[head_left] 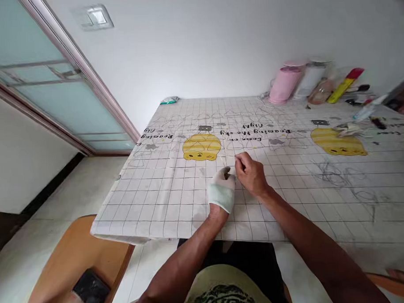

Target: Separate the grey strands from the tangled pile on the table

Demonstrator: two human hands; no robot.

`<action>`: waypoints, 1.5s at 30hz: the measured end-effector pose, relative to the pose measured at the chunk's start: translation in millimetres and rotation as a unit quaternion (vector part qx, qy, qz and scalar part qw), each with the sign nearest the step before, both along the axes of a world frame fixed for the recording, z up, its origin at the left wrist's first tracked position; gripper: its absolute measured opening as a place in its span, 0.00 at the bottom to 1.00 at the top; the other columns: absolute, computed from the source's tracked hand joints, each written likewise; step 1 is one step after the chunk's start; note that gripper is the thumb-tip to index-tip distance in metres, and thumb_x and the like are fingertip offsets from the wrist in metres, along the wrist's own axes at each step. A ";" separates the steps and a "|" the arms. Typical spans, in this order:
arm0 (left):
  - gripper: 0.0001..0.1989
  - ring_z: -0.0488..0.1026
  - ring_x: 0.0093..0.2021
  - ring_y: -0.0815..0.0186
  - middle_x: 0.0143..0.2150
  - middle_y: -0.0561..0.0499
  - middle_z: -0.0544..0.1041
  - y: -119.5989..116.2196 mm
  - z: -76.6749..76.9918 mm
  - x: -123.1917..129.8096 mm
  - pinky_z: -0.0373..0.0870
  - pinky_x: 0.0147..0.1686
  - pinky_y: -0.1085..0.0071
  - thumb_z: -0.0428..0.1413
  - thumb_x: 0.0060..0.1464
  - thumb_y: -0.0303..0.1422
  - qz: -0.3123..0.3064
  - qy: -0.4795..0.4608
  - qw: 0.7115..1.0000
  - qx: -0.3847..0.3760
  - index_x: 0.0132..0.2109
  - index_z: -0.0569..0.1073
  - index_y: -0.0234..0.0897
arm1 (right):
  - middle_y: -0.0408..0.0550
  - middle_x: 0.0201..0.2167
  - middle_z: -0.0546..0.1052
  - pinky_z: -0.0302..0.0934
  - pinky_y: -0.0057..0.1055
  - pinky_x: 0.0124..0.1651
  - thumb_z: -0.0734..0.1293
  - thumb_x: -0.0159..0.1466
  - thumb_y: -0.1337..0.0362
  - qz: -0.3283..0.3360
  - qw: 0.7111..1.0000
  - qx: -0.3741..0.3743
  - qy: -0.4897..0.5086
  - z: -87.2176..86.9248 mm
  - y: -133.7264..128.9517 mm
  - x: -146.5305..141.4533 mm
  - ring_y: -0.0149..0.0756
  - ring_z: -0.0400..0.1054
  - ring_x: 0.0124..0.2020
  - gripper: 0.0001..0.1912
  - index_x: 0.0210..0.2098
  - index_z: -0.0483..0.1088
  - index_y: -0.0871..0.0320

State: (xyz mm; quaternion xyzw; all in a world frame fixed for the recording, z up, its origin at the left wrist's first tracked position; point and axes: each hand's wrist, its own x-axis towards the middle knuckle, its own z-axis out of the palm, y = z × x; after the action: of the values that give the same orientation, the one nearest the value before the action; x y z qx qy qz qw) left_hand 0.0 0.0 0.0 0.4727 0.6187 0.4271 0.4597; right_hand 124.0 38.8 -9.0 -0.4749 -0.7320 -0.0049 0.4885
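My left hand (222, 188), in a white glove with a pale green cuff, is closed low over the checked tablecloth (150, 193), near its front edge. Just to its right, my bare right hand (251, 172) is closed too, thumb and fingers pressed together. A faint thin line shows near the fingertips; what either hand pinches is too small to make out. Beyond the hands lies a printed yellow cat figure (202, 147) on the cloth. To the right, a loose tangle of thin dark strands (335, 173) rests on the cloth.
At the back right stand a pink cylinder (286, 84), a white cylinder (309, 79) and a yellow-and-red box (345, 85). A small green-and-white packet (169, 100) lies at the back left corner. A wooden chair (82, 248) holding a dark object (91, 289) is at lower left.
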 end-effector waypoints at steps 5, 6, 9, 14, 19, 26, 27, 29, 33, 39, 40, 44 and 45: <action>0.24 0.81 0.42 0.60 0.43 0.46 0.85 -5.2 7.0 -2.7 0.74 0.47 0.67 0.55 0.60 0.30 -0.010 0.004 1.000 -0.020 0.62 0.79 0.36 | 0.36 0.20 0.62 0.49 0.27 0.27 0.60 0.72 0.68 0.022 0.999 -0.028 -0.022 6.7 -1.7 6.3 0.28 0.54 0.20 0.08 0.36 0.66 0.53; 0.24 0.81 0.41 0.60 0.41 0.47 0.85 -5.4 8.2 -3.5 0.74 0.46 0.67 0.55 0.60 0.31 -0.008 0.009 1.000 -0.026 0.62 0.79 0.36 | 0.36 0.20 0.63 0.49 0.27 0.27 0.60 0.72 0.68 0.031 0.998 -0.042 -0.020 7.9 -1.9 7.4 0.28 0.55 0.19 0.08 0.36 0.66 0.53; 0.25 0.80 0.39 0.60 0.38 0.48 0.85 -4.4 8.9 -5.3 0.73 0.44 0.67 0.55 0.60 0.31 0.004 0.020 0.999 -0.040 0.62 0.79 0.36 | 0.38 0.20 0.66 0.51 0.27 0.27 0.60 0.73 0.66 0.052 0.996 -0.078 -0.004 10.6 -2.2 9.3 0.29 0.59 0.20 0.08 0.35 0.66 0.53; 0.24 0.81 0.38 0.60 0.37 0.48 0.84 -2.2 2.3 -3.6 0.74 0.44 0.67 0.56 0.59 0.30 0.007 0.001 0.999 -0.042 0.61 0.81 0.37 | 0.39 0.20 0.69 0.54 0.27 0.27 0.61 0.73 0.63 0.049 0.995 -0.091 0.010 11.7 -3.0 9.2 0.31 0.62 0.21 0.09 0.35 0.67 0.52; 0.23 0.80 0.39 0.61 0.36 0.47 0.84 -4.9 2.1 -0.3 0.74 0.45 0.68 0.56 0.59 0.29 0.010 -0.018 0.999 -0.049 0.60 0.82 0.35 | 0.40 0.20 0.69 0.56 0.27 0.28 0.62 0.74 0.61 0.061 0.992 -0.109 0.010 11.8 -3.9 10.3 0.31 0.63 0.21 0.10 0.35 0.68 0.52; 0.21 0.81 0.38 0.63 0.31 0.51 0.82 -5.3 1.2 -4.3 0.73 0.42 0.70 0.57 0.58 0.30 0.021 -0.086 0.993 -0.083 0.58 0.82 0.37 | 0.42 0.24 0.75 0.66 0.30 0.30 0.62 0.76 0.53 0.135 0.965 -0.208 0.085 17.3 -3.1 19.4 0.34 0.70 0.24 0.11 0.45 0.72 0.51; 0.21 0.81 0.38 0.63 0.30 0.51 0.82 -5.6 1.6 -5.8 0.73 0.41 0.70 0.58 0.58 0.30 0.025 -0.093 0.991 -0.088 0.58 0.82 0.37 | 0.42 0.26 0.76 0.67 0.31 0.31 0.63 0.76 0.52 0.148 0.957 -0.226 0.104 19.6 -3.1 21.0 0.35 0.72 0.25 0.12 0.47 0.72 0.51; 0.20 0.81 0.39 0.63 0.31 0.51 0.82 -7.2 4.0 -9.1 0.74 0.43 0.71 0.59 0.59 0.31 0.036 -0.104 0.990 -0.090 0.58 0.82 0.37 | 0.44 0.29 0.78 0.70 0.32 0.31 0.64 0.75 0.49 0.170 0.941 -0.255 0.145 24.9 -3.6 23.4 0.36 0.74 0.27 0.16 0.52 0.73 0.52; 0.20 0.82 0.41 0.63 0.34 0.49 0.84 -11.3 12.1 -14.9 0.75 0.45 0.70 0.59 0.59 0.30 0.054 -0.110 0.989 -0.078 0.57 0.82 0.36 | 0.49 0.34 0.81 0.70 0.32 0.29 0.66 0.74 0.45 0.193 0.910 -0.290 0.224 33.5 -4.0 24.3 0.38 0.76 0.32 0.21 0.53 0.74 0.54; 0.19 0.83 0.41 0.63 0.37 0.48 0.85 -10.5 12.2 -18.8 0.76 0.46 0.70 0.60 0.60 0.30 0.063 -0.112 0.990 -0.065 0.57 0.82 0.36 | 0.51 0.35 0.81 0.70 0.32 0.27 0.68 0.72 0.44 0.207 0.887 -0.344 0.228 31.5 -1.4 22.4 0.38 0.76 0.31 0.21 0.45 0.76 0.56; 0.19 0.83 0.41 0.64 0.37 0.48 0.85 -9.7 10.9 -18.9 0.76 0.46 0.70 0.60 0.60 0.30 0.062 -0.112 0.990 -0.066 0.57 0.82 0.35 | 0.51 0.35 0.81 0.70 0.31 0.28 0.68 0.72 0.44 0.210 0.885 -0.353 0.219 30.0 -1.1 22.0 0.38 0.76 0.32 0.20 0.45 0.76 0.56; 0.19 0.83 0.40 0.65 0.37 0.48 0.85 -7.1 7.6 -19.1 0.76 0.45 0.71 0.59 0.61 0.29 0.048 -0.109 0.990 -0.070 0.57 0.82 0.35 | 0.50 0.36 0.82 0.70 0.31 0.28 0.70 0.71 0.47 0.217 0.881 -0.373 0.195 25.3 -0.1 19.9 0.38 0.77 0.32 0.19 0.46 0.75 0.57; 0.19 0.82 0.40 0.65 0.37 0.48 0.85 -6.8 7.5 -19.2 0.76 0.45 0.71 0.59 0.60 0.29 0.045 -0.108 0.991 -0.070 0.57 0.82 0.36 | 0.50 0.36 0.82 0.70 0.31 0.28 0.70 0.71 0.47 0.219 0.880 -0.373 0.196 24.9 0.0 19.4 0.38 0.77 0.31 0.18 0.46 0.75 0.57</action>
State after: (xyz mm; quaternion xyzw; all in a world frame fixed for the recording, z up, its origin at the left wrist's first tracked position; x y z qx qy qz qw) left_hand -19.2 -6.8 7.5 0.3619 0.6147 0.4514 0.5360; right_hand 143.4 38.8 15.9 -0.4412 -0.6543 0.4686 0.3970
